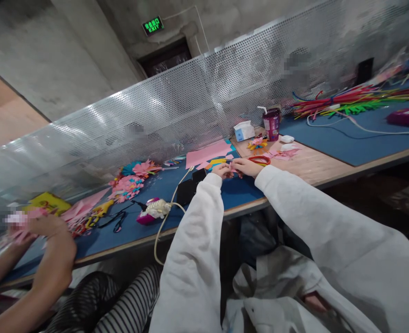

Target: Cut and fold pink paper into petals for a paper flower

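Note:
Both my hands meet over the blue mat near the table's front edge. My left hand [222, 171] has its fingers closed on a small piece of pink paper [232, 169]. From the other side, my right hand [245, 167] pinches the same piece, and the fingers partly cover it. Red-handled scissors [260, 160] lie just beyond my right hand, their blades hidden. Behind my hands are a yellow paper piece [217, 162] and a large pink paper sheet [207, 153]. A pink, yellow and blue paper flower [258, 144] sits further back.
A purple cup [271, 124] with a straw and a tissue pack [244, 131] stand behind. Pipe cleaners [343, 99] lie right. Left are paper flowers [128, 187], a cable [161, 236] over the edge, and a co-worker's hands [45, 225] with pink paper. A perforated metal screen [176, 104] borders the table.

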The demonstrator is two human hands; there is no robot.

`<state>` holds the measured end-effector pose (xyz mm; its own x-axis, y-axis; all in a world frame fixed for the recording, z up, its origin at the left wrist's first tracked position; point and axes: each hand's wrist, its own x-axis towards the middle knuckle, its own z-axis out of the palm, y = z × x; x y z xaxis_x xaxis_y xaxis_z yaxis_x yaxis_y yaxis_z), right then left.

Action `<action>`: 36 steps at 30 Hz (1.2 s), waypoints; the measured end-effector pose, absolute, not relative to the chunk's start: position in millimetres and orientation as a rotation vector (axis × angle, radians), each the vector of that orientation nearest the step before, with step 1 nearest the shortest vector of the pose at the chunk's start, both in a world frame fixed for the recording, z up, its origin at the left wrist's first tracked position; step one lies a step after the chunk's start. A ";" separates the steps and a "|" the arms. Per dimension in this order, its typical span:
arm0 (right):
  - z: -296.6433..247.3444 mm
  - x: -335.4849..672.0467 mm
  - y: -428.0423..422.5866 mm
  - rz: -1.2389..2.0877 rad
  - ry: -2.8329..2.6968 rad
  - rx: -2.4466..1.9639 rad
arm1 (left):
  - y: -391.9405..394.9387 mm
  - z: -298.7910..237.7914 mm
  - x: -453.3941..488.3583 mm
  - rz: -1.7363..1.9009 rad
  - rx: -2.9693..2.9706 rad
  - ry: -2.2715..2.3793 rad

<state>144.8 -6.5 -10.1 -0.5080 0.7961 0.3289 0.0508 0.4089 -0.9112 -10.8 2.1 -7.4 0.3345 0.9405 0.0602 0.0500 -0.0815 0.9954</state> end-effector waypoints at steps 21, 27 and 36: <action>-6.0 146.8 -4.5 1.220 -1.517 -0.679 | -15.8 8.6 -8.8 1.072 1.408 0.893; -6.5 145.7 -4.2 1.160 -1.582 -0.681 | -21.7 11.4 -5.9 1.083 1.399 0.954; -5.3 146.8 -5.2 1.176 -1.608 -0.640 | -23.0 12.5 -6.7 1.122 1.467 0.923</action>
